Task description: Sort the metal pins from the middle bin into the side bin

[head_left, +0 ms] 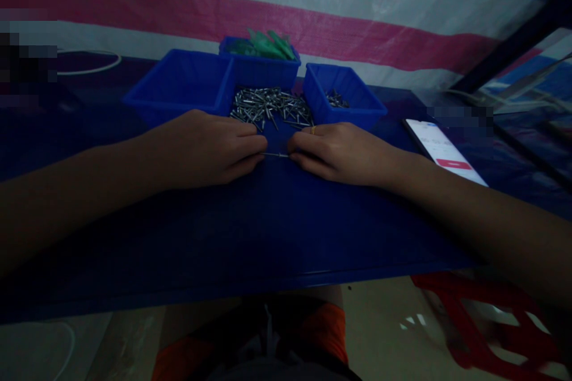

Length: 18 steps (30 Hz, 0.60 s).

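Note:
My left hand (223, 145) and my right hand (337, 148) face each other just above the blue table, fingers closed. Between their fingertips runs a thin metal blind rivet (277, 155), pinched at its left end by my left hand and at its right end by my right hand. Its ends are hidden by the fingers. A loose pile of similar rivets (268, 105) lies on the table right beyond the hands. Behind my right hand, a small blue bin (364, 101) holds some more rivets (336, 99).
At the back left is a larger blue bin (179, 86). Another blue bin (263, 71) behind the pile contains green plastic bags (268, 45). A lit phone (447, 151) lies beyond my right forearm. Below the table edge at right stands a red stool (465, 324). Striped sheeting hangs behind.

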Each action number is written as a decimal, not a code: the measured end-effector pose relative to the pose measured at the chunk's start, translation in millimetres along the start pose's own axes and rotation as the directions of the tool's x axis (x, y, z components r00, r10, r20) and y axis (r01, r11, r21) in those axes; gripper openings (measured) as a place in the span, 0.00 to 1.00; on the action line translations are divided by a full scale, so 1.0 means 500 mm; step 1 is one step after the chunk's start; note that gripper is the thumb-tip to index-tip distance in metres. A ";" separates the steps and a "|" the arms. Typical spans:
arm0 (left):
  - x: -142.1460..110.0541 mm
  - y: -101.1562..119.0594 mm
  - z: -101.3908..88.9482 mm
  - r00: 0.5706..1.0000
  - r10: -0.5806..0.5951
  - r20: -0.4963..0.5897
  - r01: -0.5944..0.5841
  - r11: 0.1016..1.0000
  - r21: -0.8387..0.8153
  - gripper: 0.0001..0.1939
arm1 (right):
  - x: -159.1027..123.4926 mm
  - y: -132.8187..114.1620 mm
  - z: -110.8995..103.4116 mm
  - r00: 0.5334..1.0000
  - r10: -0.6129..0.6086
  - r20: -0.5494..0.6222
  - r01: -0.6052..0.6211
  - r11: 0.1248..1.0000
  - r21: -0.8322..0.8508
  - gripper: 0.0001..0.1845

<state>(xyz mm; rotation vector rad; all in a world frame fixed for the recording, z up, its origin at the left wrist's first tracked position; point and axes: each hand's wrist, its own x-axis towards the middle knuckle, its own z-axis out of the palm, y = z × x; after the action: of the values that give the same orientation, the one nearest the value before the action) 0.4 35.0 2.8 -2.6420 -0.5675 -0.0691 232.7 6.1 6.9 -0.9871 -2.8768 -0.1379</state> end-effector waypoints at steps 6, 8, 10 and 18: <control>-0.001 0.001 0.002 0.999 -0.004 -0.034 0.004 1.000 -0.005 0.17 | 0.000 0.001 0.002 1.000 -0.010 -0.004 0.010 1.000 0.000 0.13; -0.002 0.003 -0.004 1.000 -0.004 -0.026 0.004 1.000 0.007 0.16 | 0.000 0.001 0.001 1.000 -0.005 -0.005 0.005 1.000 0.001 0.13; -0.004 0.005 -0.009 1.000 -0.004 0.025 0.004 1.000 0.022 0.16 | 0.001 0.000 0.000 1.000 -0.001 -0.004 0.001 1.000 -0.001 0.13; -0.002 -0.002 0.007 1.000 -0.011 -0.028 0.010 1.000 -0.019 0.15 | 0.001 0.001 0.001 1.000 -0.005 -0.007 0.005 1.000 0.001 0.12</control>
<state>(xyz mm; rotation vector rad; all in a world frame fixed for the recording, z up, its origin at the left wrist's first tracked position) -1.1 37.0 0.2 -2.6525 -0.5741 -0.1146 232.7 6.7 6.7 -0.9776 -2.8730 -0.1402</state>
